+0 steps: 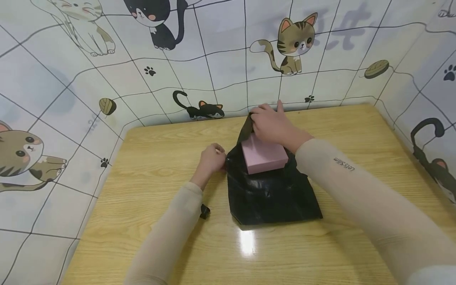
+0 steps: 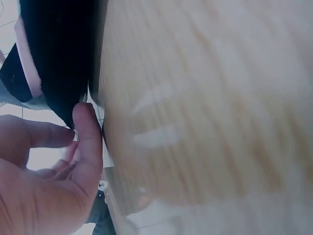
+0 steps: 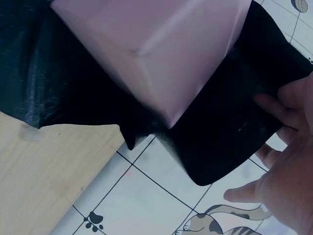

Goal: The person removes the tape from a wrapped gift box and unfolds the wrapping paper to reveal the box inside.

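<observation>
A black plastic bag (image 1: 270, 206) lies on the wooden table, and a pink box (image 1: 265, 154) sits on it, tilted a little. My right hand (image 1: 270, 124) grips the bag's far edge and holds it raised behind the box. From the right wrist view, the fingers of that hand (image 3: 288, 161) curl over the lifted black flap (image 3: 230, 117), beside the box's corner. At the bag's left corner my left hand (image 1: 211, 158) pinches the plastic between thumb and finger; the left wrist view shows the fingertips (image 2: 84, 115) right at the black corner.
A small black piece (image 1: 205, 211) lies on the table (image 1: 142, 190) by my left sleeve, partly hidden by it. Cat-printed white sheeting (image 1: 228, 79) rises at the table's back and along both sides.
</observation>
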The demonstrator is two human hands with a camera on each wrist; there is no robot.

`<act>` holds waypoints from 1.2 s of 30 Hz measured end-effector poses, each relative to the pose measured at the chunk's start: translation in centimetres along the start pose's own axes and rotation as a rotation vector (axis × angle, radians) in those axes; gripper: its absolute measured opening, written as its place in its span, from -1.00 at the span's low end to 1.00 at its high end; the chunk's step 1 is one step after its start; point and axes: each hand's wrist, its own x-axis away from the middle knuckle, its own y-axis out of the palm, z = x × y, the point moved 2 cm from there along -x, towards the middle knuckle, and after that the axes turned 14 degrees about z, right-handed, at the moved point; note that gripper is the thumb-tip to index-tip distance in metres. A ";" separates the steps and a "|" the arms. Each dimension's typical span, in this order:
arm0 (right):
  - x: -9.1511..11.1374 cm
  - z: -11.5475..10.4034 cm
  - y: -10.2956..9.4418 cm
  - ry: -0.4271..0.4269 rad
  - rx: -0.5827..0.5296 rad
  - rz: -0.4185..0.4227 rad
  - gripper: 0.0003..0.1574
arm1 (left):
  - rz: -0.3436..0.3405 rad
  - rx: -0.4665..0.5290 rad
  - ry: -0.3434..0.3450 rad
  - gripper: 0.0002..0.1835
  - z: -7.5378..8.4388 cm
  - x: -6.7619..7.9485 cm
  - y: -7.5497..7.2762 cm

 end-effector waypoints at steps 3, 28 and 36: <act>-1.1 0.1 0.1 0.023 -0.015 -0.051 -0.41 | -0.048 0.137 0.027 -0.65 0.1 0.0 0.0; -4.0 0.1 0.8 0.037 0.095 -0.077 -0.29 | 0.033 -0.327 0.743 -0.66 4.2 2.5 0.7; -1.8 3.3 2.6 0.096 0.135 -0.137 -0.35 | -0.190 -0.345 0.500 -0.15 2.9 2.3 2.3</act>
